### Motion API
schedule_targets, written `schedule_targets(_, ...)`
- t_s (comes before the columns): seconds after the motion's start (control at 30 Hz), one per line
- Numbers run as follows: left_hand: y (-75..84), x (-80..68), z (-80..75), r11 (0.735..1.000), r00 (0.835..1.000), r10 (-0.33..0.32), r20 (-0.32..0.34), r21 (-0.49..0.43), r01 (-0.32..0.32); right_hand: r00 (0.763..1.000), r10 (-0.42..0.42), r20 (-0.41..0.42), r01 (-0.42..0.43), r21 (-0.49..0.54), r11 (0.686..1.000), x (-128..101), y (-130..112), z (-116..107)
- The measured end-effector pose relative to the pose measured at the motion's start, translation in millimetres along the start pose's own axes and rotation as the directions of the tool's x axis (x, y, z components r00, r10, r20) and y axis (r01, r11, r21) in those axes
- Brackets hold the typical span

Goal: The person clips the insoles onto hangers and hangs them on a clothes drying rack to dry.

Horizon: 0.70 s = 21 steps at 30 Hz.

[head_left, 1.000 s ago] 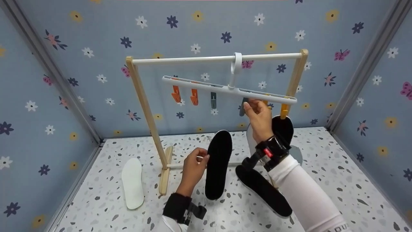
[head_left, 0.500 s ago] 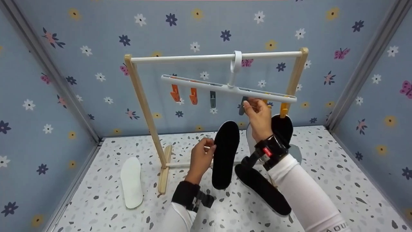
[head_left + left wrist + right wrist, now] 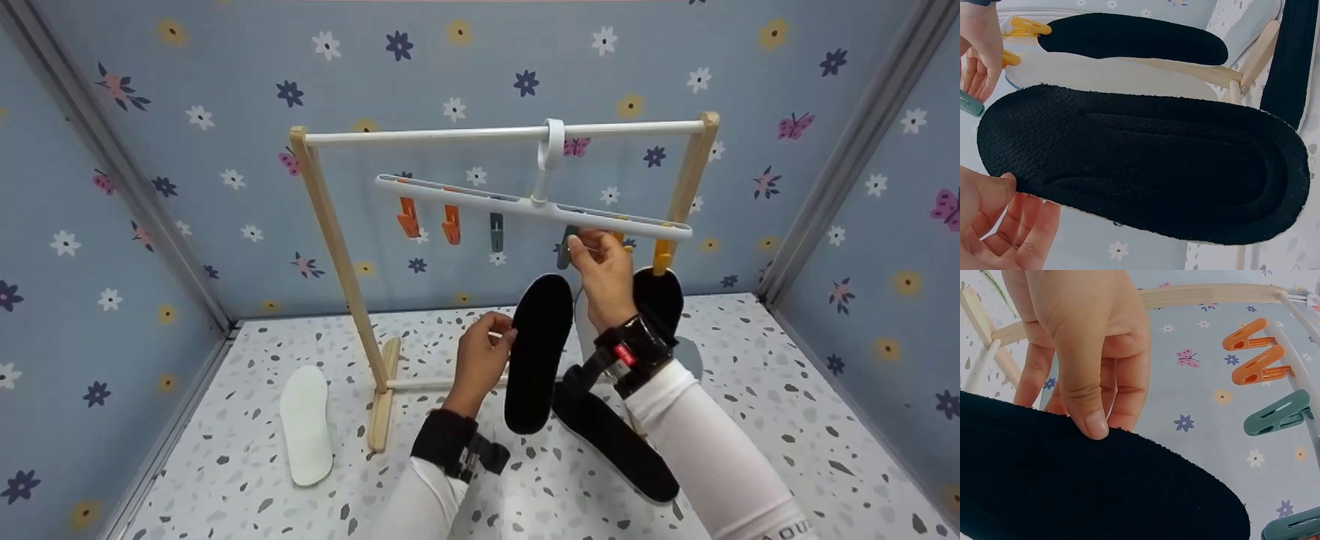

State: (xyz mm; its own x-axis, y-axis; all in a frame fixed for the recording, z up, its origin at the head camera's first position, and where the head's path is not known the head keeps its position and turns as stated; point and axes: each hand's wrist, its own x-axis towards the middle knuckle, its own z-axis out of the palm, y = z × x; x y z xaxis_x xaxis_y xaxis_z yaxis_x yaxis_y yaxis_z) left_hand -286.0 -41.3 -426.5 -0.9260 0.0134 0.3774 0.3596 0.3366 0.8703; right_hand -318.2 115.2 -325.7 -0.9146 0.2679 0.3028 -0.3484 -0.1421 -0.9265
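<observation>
My left hand (image 3: pixel 486 354) pinches the left edge of a black insole (image 3: pixel 537 352), held upright just below the white clip hanger (image 3: pixel 465 197). In the left wrist view the black insole (image 3: pixel 1140 169) fills the frame, with my fingers (image 3: pixel 1002 225) at its edge. My right hand (image 3: pixel 602 271) is raised to the hanger and pinches a grey-green clip (image 3: pixel 565 251); that clip (image 3: pixel 970 104) shows under its fingertips. In the right wrist view the insole's toe end (image 3: pixel 1100 495) lies below orange clips (image 3: pixel 1249 354) and a green clip (image 3: pixel 1278 417).
The hanger hooks over a wooden rack's white rail (image 3: pixel 450 137). A second black insole (image 3: pixel 660 296) hangs from a yellow clip (image 3: pixel 661 259), with a pale one partly hidden behind my right hand. Another black insole (image 3: pixel 622 446) and a white insole (image 3: pixel 306 424) lie on the speckled floor.
My left hand has lifted the black insole up and to the right, closer to the hanger. My right hand has stayed at the grey-green clip.
</observation>
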Motion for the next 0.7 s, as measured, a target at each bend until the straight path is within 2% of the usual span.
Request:
schedule_targets(0.37,5.1,5.5,1.0,0.999,0.999,-0.034,0.013,-0.008,0.034,1.0,-0.003,-0.015,0.003,0.005,1.0,-0.7,0.5,1.6)
schedule_targets(0.53,4.4,6.5,2.0,0.999,1.0,-0.025,0.014,-0.02,0.026,1.0,-0.011,-0.022,0.011,0.013,1.0,-0.8,-0.2,2.8)
schedule_targets(0.7,2.8,7.5,2.1,0.997,0.999,-0.04,0.034,-0.069,0.043,0.999,-0.025,-0.034,0.027,0.038,0.999,-1.2,0.4,3.9)
